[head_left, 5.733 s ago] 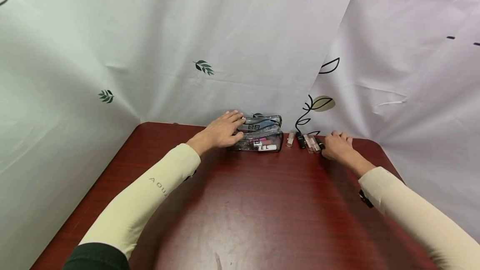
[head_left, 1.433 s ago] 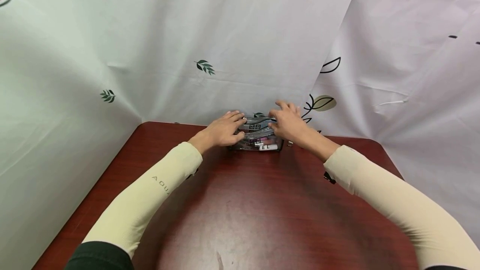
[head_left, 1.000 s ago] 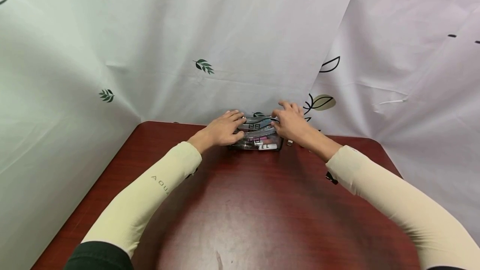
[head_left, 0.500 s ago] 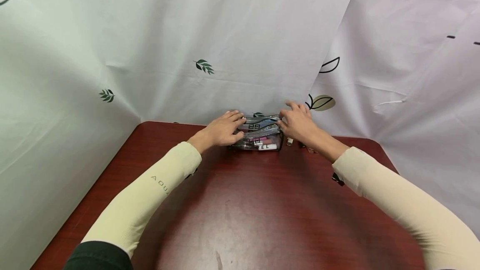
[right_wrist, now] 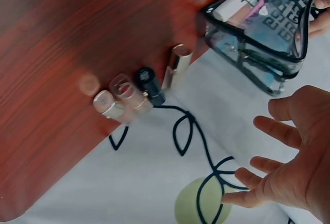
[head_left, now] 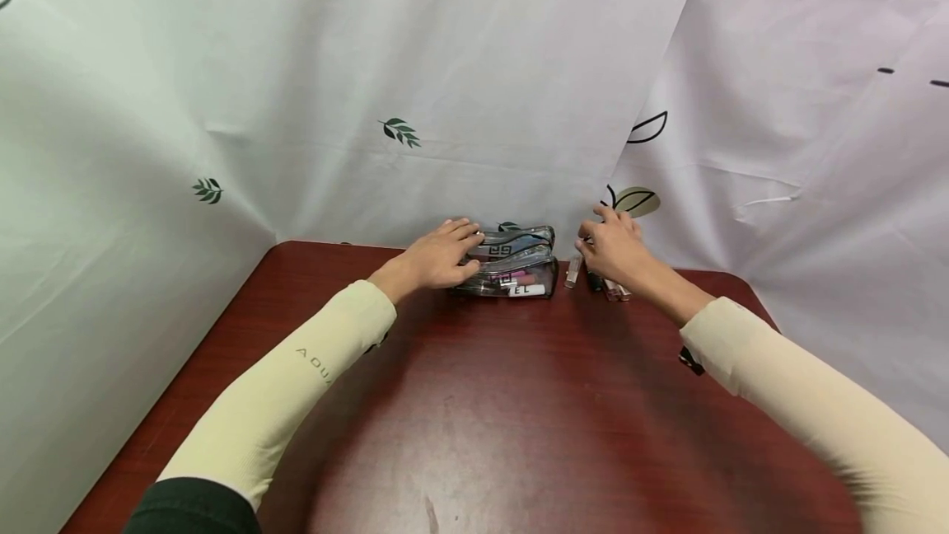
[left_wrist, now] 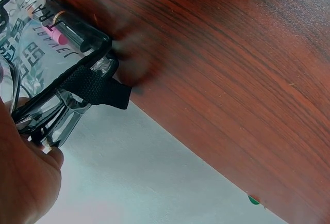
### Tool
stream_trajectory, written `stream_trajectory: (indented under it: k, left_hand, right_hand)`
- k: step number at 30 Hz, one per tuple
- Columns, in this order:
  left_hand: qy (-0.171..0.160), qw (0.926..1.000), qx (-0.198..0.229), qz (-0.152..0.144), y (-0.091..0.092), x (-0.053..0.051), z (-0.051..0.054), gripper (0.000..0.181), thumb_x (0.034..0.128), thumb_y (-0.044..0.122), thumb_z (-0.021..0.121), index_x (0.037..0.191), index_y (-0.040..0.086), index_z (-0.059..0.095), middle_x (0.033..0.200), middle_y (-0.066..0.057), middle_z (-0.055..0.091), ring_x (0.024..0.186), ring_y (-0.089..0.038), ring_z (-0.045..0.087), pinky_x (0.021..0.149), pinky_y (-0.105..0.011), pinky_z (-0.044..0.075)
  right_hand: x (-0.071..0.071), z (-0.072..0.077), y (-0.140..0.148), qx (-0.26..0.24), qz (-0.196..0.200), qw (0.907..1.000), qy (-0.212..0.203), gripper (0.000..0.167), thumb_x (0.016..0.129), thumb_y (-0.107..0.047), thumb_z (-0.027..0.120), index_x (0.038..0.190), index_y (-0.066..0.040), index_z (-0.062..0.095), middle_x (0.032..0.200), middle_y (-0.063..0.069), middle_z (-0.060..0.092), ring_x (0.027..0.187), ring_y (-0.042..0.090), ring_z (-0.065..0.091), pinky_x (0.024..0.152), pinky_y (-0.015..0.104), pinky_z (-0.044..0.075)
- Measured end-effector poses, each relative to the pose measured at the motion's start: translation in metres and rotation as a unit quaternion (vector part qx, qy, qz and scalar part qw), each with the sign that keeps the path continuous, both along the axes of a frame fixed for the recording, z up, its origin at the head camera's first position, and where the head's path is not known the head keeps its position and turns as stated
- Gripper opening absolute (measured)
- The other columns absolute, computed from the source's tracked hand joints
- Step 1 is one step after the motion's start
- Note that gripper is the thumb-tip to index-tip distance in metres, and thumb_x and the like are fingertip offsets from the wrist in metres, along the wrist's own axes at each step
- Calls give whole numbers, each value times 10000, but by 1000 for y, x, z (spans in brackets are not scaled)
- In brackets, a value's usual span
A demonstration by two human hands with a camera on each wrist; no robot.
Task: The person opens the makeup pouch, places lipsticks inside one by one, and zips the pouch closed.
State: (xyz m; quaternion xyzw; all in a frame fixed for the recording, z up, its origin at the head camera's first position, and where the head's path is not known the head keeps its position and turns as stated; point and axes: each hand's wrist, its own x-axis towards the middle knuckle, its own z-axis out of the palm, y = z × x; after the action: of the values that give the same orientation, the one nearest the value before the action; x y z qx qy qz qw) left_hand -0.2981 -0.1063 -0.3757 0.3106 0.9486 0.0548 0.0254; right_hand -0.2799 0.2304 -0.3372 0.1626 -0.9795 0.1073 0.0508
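A clear makeup pouch (head_left: 544, 274) with black edging stands at the table's back edge, its zip top gaping. Inside it lie a white tube (head_left: 528, 291) and pink items. My left hand (head_left: 437, 256) grips the pouch's left end, thumb in front and fingers over the top rim. My right hand (head_left: 617, 252) hovers right of the pouch, its fingers spread and holding nothing. Below it lies a row of cosmetics: a gold-and-clear lipstick tube (right_wrist: 178, 61), a black lipstick tube (right_wrist: 149, 84), and two clear pinkish tubes (right_wrist: 129, 96), partly hidden by the hand in the head view.
White printed cloth (head_left: 474, 105) hangs directly behind the dark red wooden table (head_left: 474, 402) and along both sides. A black strap tab (left_wrist: 95, 90) sticks out from the pouch's end.
My right hand has moved from the pouch's right end rightward over the cosmetics row. The dark tube it touched earliest no longer shows in the row. My left hand stays on the pouch.
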Motion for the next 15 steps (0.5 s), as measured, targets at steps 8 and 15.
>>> stream_trajectory:
  k: [8,15]
  left_hand:
    - [-35,10000,13,24,-1,1,0,688,1175,394,446,1769,56,368,1879,-172,274,1785,-368,171,1477,-514,104]
    - [-7,10000,6,24,-1,-1,-2,695,1171,408,434,1769,61,371,1879,-163,279,1785,-362,173,1477,-513,104]
  right_hand:
    - [-1,-2,17,15,-205,9996,-189,396,1173,-264,564,1428,9,695,1781,359,310,1589,670,304,1303,853,215]
    - [2,-12,33,-25,-316,9990,-317,390,1170,-265,560,1363,37,714,1772,384,308,1584,707,285,1284,852,223]
